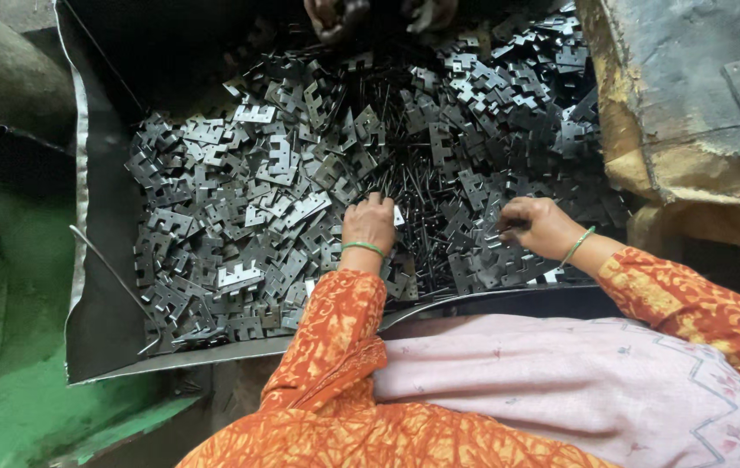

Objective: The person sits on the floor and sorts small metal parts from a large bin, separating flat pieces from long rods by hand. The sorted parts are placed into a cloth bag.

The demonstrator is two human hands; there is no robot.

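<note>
Closest to the camera there's a pale pink cloth [561, 390] draped over the lap, with orange patterned sleeves [335, 347] coming out of it on both sides. Just past that, both hands are sitting right in a huge heap of stamped metal hinge plates [240, 217], all dark grey and notched, piled in a sheet-metal tray [97, 286] that's taking up most of the middle of the view.

The left hand [370, 224], with a green bangle [363, 247] on the wrist, is curling down at about 6 o'clock of the pile, fingers pinching at what looks like a small plate and some of the thin metal pins [409, 186] running through the centre of the heap. The right hand [536, 225], also wearing a green bangle, is sitting at roughly 4 o'clock, fingers closed loosely around something small; can't tell exactly what, it's too dark in there.

Off at 9 o'clock the floor [6, 381] is showing green. At 2 o'clock there's a worn sack [691, 113] with one plate lying on top. Way out at 12 o'clock, another person's hands [379, 13] are dipping into the far edge of the pile.
</note>
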